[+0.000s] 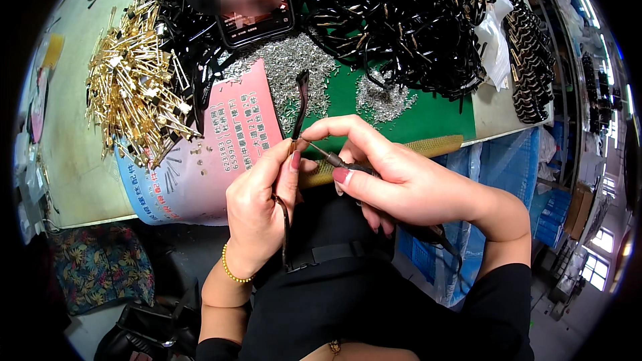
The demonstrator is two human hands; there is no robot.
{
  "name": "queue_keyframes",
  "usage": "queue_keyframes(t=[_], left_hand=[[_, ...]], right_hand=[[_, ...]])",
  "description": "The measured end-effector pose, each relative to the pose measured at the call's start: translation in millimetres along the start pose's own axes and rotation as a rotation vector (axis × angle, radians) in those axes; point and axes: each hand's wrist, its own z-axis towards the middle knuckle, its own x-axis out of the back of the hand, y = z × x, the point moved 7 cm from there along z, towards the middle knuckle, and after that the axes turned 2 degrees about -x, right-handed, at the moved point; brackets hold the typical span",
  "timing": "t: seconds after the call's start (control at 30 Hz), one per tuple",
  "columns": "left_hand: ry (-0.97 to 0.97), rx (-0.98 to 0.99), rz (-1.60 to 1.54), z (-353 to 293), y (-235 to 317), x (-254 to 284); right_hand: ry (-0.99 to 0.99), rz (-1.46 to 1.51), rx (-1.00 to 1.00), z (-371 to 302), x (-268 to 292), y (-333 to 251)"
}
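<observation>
Pinched in my left hand (262, 194) is a dark eyeglass temple (301, 103), its upper end standing above my fingers. A thin dark strip (286, 234) also hangs below that palm; whether it joins the temple is hidden. My right hand (394, 177) grips a slim screwdriver (332, 158) with a dark grey collar, its shaft slanting toward the left fingertips. The right index finger reaches the joint beside the temple, where the fingers cover the contact point. Just beyond both hands lie small silver screws (301, 60) in a heap on a green mat (344, 103).
A pile of gold metal parts (137, 80) lies left, and black temples (401, 20) heap across the back. A phone (257, 27) leans among them. A second screw pile (384, 99), a printed pink-and-blue sheet (221, 134) and a yellowish mesh roll (428, 150) lie nearby.
</observation>
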Motion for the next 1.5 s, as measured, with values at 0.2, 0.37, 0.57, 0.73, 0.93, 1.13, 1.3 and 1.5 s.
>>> queue_keyframes(t=[0.2,0.37,0.57,0.73,0.93,1.13,1.3,1.5], left_hand=[[0.006,-0.089,0.103,1,5,-1],[0.057,-0.33,0.372,-3,12,-4],[0.075,-0.606,0.553,-9,18,-8],[0.113,-0.593,0.657,-6,30,-5],[0.315,-0.098,-0.043,6,-9,41],[0.35,-0.254,-0.145,9,-21,42],[0.353,-0.222,-0.276,5,-9,49],[0.589,-0.419,-0.254,-14,13,72]], right_hand=[[0.019,0.021,0.034,0,1,-3],[-0.002,0.009,-0.007,0,1,-3],[-0.077,0.264,-0.089,-9,0,6],[0.417,-0.78,0.399,-27,0,2],[1.131,-1.041,0.497,-47,69,-29],[1.391,-1.249,0.499,-50,139,-45],[1.581,-1.325,0.438,-89,128,-65],[0.802,-0.737,0.788,-67,22,-67]])
